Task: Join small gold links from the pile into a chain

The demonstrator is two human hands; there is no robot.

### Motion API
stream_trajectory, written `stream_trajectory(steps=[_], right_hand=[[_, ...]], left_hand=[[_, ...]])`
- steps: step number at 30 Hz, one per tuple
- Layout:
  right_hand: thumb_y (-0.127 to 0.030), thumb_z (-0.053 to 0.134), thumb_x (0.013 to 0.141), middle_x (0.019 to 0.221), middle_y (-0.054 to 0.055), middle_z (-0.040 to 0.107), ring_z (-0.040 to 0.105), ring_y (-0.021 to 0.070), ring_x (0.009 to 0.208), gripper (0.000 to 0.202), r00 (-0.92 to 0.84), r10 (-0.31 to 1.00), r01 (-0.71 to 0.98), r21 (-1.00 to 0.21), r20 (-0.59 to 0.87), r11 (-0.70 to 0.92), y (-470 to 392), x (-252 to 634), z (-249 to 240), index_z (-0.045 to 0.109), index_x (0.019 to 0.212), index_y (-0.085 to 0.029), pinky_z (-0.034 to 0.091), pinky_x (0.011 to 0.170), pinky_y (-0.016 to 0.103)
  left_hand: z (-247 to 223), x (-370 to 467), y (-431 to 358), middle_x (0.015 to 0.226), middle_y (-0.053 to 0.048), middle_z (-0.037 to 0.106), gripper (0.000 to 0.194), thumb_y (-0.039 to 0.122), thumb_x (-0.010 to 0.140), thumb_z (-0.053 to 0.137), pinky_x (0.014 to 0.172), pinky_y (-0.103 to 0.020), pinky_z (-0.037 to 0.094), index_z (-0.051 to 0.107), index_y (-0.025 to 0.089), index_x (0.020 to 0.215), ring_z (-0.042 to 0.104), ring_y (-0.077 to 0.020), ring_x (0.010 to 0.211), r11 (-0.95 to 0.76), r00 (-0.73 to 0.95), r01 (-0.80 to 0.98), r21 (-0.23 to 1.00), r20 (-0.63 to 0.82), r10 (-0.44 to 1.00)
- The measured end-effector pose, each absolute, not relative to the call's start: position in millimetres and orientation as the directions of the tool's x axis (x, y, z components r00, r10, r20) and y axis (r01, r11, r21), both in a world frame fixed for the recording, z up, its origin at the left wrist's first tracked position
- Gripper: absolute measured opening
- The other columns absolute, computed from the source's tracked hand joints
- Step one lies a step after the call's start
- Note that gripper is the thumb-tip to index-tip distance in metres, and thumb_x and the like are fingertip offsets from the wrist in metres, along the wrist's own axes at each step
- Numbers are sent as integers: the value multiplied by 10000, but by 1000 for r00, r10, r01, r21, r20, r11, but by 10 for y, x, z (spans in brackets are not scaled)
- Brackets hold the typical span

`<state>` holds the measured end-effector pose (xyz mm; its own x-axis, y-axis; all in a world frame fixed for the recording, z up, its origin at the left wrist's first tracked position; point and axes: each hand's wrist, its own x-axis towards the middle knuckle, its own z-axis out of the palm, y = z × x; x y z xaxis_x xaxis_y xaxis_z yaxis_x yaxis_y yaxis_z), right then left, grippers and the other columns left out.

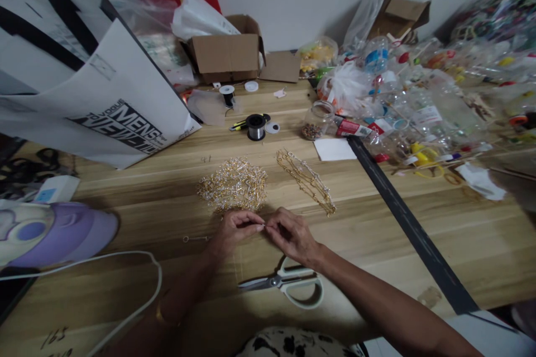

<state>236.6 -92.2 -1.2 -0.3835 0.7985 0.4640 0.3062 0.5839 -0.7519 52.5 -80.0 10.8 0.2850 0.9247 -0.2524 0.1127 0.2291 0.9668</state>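
My left hand [238, 230] and my right hand [291, 234] meet at the fingertips over the middle of the table, both pinched on something thin and tiny that I cannot make out. Just beyond them lies a tangled heap of gold and clear beaded chain [234, 184]. Several strands of gold and silver chain [305, 181] stretch out to the right of the heap. Scissors [278, 281] with pale green handles lie below my hands, blades towards the left. A small ring with a short chain [195, 239] is left of my left wrist. Faint thread hangs below my left hand.
Behind the heap stand a wire spool [255, 127], a black thread spool [227, 96] and a glass jar of beads [317, 120]. A white bag [96, 89] fills the left; plastic bottles [427, 100] crowd the right beyond a black strip [410, 223].
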Motion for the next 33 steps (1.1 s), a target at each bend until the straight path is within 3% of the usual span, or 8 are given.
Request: stream_trajectory(steps=[18, 33], right_hand=[[-193, 564, 889, 717, 41, 611, 569, 137, 648, 96, -343, 811, 189, -811, 474, 554, -898, 2354, 10, 618, 813, -171, 459, 590, 238], [-181, 497, 899, 696, 32, 552, 516, 136, 616, 112, -378, 783, 292, -739, 493, 607, -928, 2367, -14, 554, 803, -175, 405, 557, 239]], left_hand=[[113, 505, -791, 667, -28, 702, 128, 256, 630, 730, 636, -229, 470, 711, 141, 682, 614, -143, 640, 204, 293, 118, 972, -231, 928], [109, 508, -787, 665, -26, 705, 144, 251, 607, 746, 624, -225, 467, 712, 137, 688, 614, -138, 626, 252, 290, 93, 963, -268, 919]])
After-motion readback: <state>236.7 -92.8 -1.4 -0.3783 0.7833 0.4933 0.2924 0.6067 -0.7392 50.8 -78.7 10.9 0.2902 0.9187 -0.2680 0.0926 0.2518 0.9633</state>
